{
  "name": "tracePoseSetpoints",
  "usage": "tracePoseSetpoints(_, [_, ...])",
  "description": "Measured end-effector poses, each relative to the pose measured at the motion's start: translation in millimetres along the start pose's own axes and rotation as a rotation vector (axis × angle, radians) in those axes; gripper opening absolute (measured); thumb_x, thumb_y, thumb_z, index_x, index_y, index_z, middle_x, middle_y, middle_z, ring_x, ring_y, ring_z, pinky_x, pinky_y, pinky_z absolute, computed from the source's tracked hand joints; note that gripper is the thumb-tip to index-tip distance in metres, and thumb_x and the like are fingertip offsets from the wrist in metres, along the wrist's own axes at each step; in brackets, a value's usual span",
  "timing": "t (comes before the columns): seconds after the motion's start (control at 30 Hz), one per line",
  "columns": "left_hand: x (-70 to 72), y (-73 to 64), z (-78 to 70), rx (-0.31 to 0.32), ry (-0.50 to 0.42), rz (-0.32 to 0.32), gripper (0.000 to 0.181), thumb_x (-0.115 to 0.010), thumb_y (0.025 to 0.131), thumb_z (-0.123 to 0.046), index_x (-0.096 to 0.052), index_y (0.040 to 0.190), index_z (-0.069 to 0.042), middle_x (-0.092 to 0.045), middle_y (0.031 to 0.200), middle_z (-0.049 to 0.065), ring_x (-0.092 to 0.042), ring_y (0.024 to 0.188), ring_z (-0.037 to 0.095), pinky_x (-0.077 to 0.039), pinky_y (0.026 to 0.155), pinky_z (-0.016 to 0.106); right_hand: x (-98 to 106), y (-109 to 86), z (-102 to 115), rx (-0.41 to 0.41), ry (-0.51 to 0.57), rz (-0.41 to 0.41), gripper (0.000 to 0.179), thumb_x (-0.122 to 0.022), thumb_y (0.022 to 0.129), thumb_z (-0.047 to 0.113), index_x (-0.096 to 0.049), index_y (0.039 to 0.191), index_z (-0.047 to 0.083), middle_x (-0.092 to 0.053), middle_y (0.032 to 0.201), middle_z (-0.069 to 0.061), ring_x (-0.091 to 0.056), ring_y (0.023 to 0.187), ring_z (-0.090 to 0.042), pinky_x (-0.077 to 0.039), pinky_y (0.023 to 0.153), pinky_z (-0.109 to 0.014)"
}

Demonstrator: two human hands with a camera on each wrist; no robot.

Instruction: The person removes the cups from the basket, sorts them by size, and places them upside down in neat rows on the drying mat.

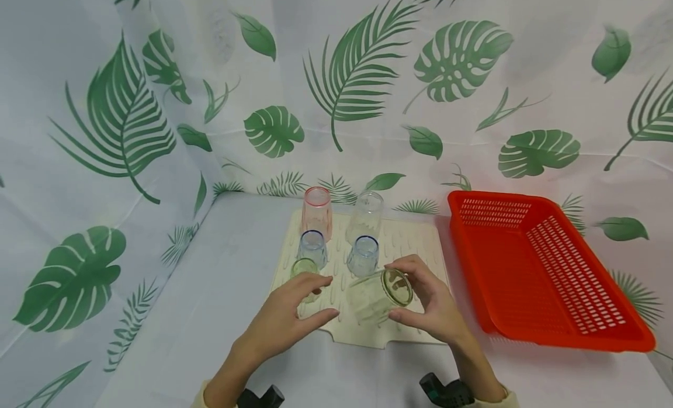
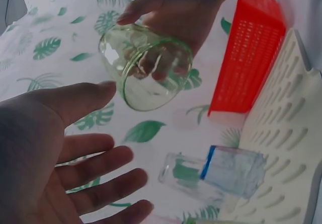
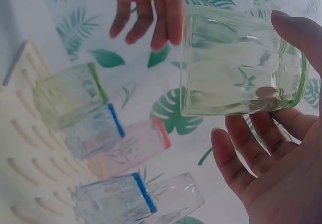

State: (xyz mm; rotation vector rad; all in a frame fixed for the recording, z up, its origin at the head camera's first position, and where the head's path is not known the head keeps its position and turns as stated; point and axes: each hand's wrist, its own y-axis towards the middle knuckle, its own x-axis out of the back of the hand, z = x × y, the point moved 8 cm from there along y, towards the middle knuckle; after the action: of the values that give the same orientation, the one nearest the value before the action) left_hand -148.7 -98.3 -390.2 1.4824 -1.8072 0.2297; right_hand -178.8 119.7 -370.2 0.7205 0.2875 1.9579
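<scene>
Tilted on its side over the front of the cream board [image 1: 420,238], a pale green drinking glass [image 1: 365,298] is held by my right hand [image 1: 436,306]. The right thumb and fingers grip the glass near one end, as the right wrist view also shows. My left hand [image 1: 286,317] is to the left of that glass, apart from it, fingers spread and holding nothing. Behind the left hand stands a green-rimmed glass [image 1: 304,266], partly hidden by it. Two blue-rimmed glasses [image 1: 312,247] [image 1: 363,256] stand farther back on the board.
At the back of the board are a tall red-rimmed glass [image 1: 316,214] and a tall clear glass [image 1: 366,218]. A red perforated plastic basket [image 1: 475,279] sits on the right of the white table [image 1: 210,279]. Leaf-printed cloth [image 1: 368,156] hangs behind and at the left.
</scene>
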Motion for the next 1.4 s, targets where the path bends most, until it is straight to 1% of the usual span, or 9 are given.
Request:
tracePoseSetpoints(0.2, [26.9,-11.0,10.9,-0.038,0.072,-0.212,0.048,-0.072,0.081,-0.038,-0.058,0.125,-0.025,-0.058,0.122,-0.011,-0.054,0.115,0.007,-0.050,0.093,0.032,-0.4,0.4,-6.9,-0.058,-0.054,-0.012,0.065,-0.077,0.068,-0.001,-0.051,0.127,0.007,-0.053,0.114,-0.007,-0.051,0.107,-0.017,-0.048,0.093,-0.024])
tracePoseSetpoints(0.33, [36.2,-19.2,26.5,0.034,0.115,-0.258,0.054,-0.075,0.078,-0.037,-0.057,0.127,-0.023,-0.056,0.124,-0.009,-0.052,0.118,0.010,-0.049,0.096,0.036,-2.7,-1.0,-19.7,-0.155,-0.189,-0.018,0.067,-0.081,0.070,0.010,-0.051,0.129,0.017,-0.054,0.118,0.002,-0.051,0.109,-0.011,-0.049,0.093,-0.028])
tracePoseSetpoints(0.5, [32.4,-28.9,50.1,0.164,0.153,-0.209,0.066,-0.074,0.076,-0.047,-0.053,0.132,-0.019,-0.053,0.128,-0.007,-0.051,0.121,0.013,-0.048,0.098,0.041,-9.7,-0.5,-28.6,-0.224,-0.336,-0.041,0.070,-0.083,0.069,0.016,-0.050,0.130,0.018,-0.054,0.121,0.003,-0.051,0.108,-0.010,-0.050,0.090,-0.030])
tracePoseSetpoints(0.63, [17.5,-36.7,72.9,0.273,0.179,-0.119,0.077,-0.070,0.075,-0.057,-0.048,0.137,-0.017,-0.050,0.135,-0.004,-0.049,0.126,0.018,-0.047,0.100,0.043,-16.0,3.8,-23.9,-0.246,-0.373,-0.069,0.067,-0.082,0.069,0.014,-0.051,0.129,0.014,-0.054,0.122,-0.001,-0.051,0.110,-0.013,-0.051,0.090,-0.035])
tracePoseSetpoints(0.73, [6.1,-41.1,89.6,0.336,0.192,-0.069,0.082,-0.070,0.074,-0.058,-0.045,0.140,-0.015,-0.047,0.140,-0.002,-0.048,0.129,0.020,-0.045,0.102,0.044,-19.5,2.5,-31.6,-0.247,-0.391,-0.080,0.067,-0.082,0.071,0.017,-0.050,0.129,0.016,-0.054,0.123,0.000,-0.050,0.110,-0.012,-0.051,0.091,-0.037])
tracePoseSetpoints(0.9, [-6.5,-43.6,108.9,0.364,0.253,-0.016,0.089,-0.072,0.074,-0.055,-0.040,0.142,-0.008,-0.042,0.146,0.006,-0.044,0.133,0.026,-0.043,0.105,0.045,-22.5,-5.8,-61.1,-0.255,-0.389,-0.088,0.068,-0.081,0.072,0.029,-0.048,0.131,0.026,-0.052,0.126,0.008,-0.050,0.113,-0.010,-0.051,0.093,-0.042])
tracePoseSetpoints(1.03, [-13.5,-45.5,121.4,0.387,0.288,0.014,0.094,-0.072,0.073,-0.056,-0.037,0.143,-0.004,-0.038,0.149,0.012,-0.038,0.137,0.031,-0.038,0.108,0.050,-24.0,-6.8,-67.2,-0.276,-0.389,-0.092,0.068,-0.081,0.072,0.030,-0.048,0.131,0.024,-0.052,0.126,0.009,-0.051,0.115,-0.010,-0.051,0.092,-0.043])
tracePoseSetpoints(1.2, [-18.4,-47.4,129.3,0.388,0.303,0.027,0.094,-0.072,0.073,-0.055,-0.037,0.142,-0.001,-0.037,0.149,0.016,-0.034,0.139,0.034,-0.032,0.110,0.055,-26.9,-7.7,-74.1,-0.289,-0.389,-0.080,0.068,-0.081,0.073,0.028,-0.047,0.132,0.021,-0.052,0.126,0.007,-0.051,0.114,-0.010,-0.052,0.092,-0.042])
tracePoseSetpoints(1.4, [-21.0,-48.7,133.3,0.385,0.334,0.040,0.093,-0.071,0.073,-0.055,-0.040,0.140,0.001,-0.038,0.148,0.019,-0.034,0.138,0.036,-0.030,0.112,0.055,-33.1,-8.2,-81.5,-0.284,-0.391,-0.063,0.069,-0.080,0.074,0.030,-0.046,0.133,0.019,-0.052,0.125,0.007,-0.052,0.114,-0.011,-0.052,0.093,-0.041])
